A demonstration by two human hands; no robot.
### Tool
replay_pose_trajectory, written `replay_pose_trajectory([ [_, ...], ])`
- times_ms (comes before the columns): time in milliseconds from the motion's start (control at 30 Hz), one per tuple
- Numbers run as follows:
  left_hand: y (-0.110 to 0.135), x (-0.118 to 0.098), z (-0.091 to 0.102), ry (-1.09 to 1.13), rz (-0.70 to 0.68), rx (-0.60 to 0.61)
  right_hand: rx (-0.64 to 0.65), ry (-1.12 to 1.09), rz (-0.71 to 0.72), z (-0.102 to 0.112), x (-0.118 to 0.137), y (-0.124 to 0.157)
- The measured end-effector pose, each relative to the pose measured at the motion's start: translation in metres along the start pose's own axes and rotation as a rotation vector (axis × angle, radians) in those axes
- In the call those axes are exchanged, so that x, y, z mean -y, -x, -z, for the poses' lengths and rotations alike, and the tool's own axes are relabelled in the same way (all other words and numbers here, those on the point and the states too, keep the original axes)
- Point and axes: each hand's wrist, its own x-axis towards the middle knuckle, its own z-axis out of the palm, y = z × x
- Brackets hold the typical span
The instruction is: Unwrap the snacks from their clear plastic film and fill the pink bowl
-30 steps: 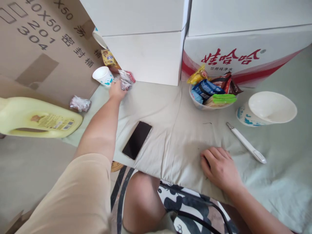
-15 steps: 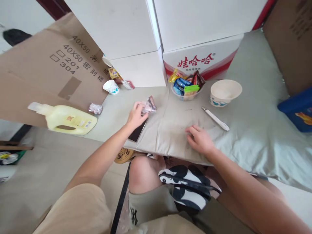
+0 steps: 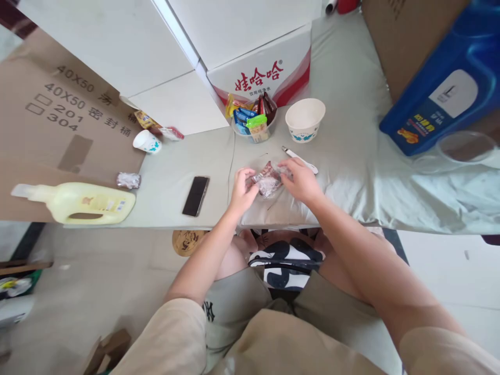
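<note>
A crinkled clear-and-brown plastic snack packet (image 3: 268, 182) is held low over the cloth-covered surface. My left hand (image 3: 242, 191) grips its left edge between thumb and fingers. On the other side, my right hand (image 3: 299, 179) is closed on the clear plastic at the packet's upper right. Just behind my right hand lies a white slim tool with a metal tip (image 3: 310, 165), partly covered by the hand. To the left, a black phone (image 3: 196, 196) rests flat on the cloth. The packet's contents are hard to make out.
Behind are a clear bowl of wrapped snacks (image 3: 253, 132) and a white paper bowl (image 3: 305, 121). A paper cup (image 3: 147, 141), a small wrapped packet (image 3: 128, 180) and a yellow bottle (image 3: 91, 202) stand or lie left. A blue jug (image 3: 441, 99) and clear container (image 3: 466, 147) are right.
My left hand has carried the packet to the right, away from the phone. My right hand has come to it and taken hold of its other side. The view has turned right.
</note>
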Motion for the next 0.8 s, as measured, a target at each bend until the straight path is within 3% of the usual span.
replay_pose_trajectory([
  [233, -0.006, -0.005, -0.014, -0.143, 0.206, 0.004, -0.09, -0.212, -0.143, -0.002, 0.008, -0.009],
  [400, -0.019, -0.006, -0.03, -0.056, 0.211, -0.131, -0.124, -0.167, 0.004, -0.009, 0.014, -0.003],
  [533, -0.024, -0.008, -0.042, 0.275, 0.27, -0.232, 0.012, -0.063, 0.145, -0.015, 0.019, 0.001],
  [667, -0.028, -0.008, -0.038, 0.687, 0.411, -0.037, 0.028, -0.011, 0.214, -0.018, 0.018, 0.0],
  [800, -0.031, -0.003, -0.026, 0.854, 0.447, 0.072, 0.069, 0.095, 0.262, -0.021, 0.016, 0.001],
])
